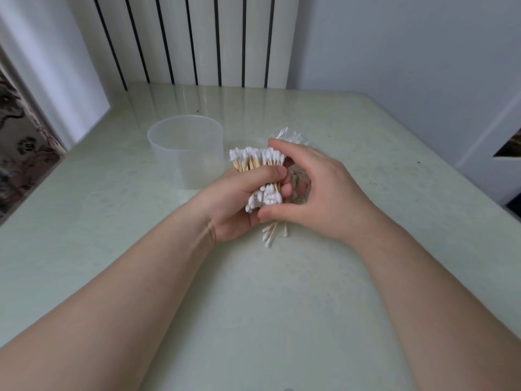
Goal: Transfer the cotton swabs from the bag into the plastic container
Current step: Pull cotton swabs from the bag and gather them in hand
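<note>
Stray swabs (270, 236) on table (282, 320), just below hands. Left hand (231, 206) fingers clamped round cotton swab bundle (255, 160). Right hand (321, 190) thumb and forefinger curled over bundle ends. Bag (291, 136) under right hand. Judged: bundle out; next, lower into plastic container (184, 153), beyond-left.

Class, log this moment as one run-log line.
left hand grips swab bundle | right hand pinches bundle's ends | container upright, no swabs visible inside | bag behind right hand | loose swabs on table

Wooden-stemmed, fluffy white-tipped cotton swabs (255, 160), frosted translucent plastic container (186, 152), crinkly clear plastic bag (287, 134), glossy pale table (267, 306).
</note>
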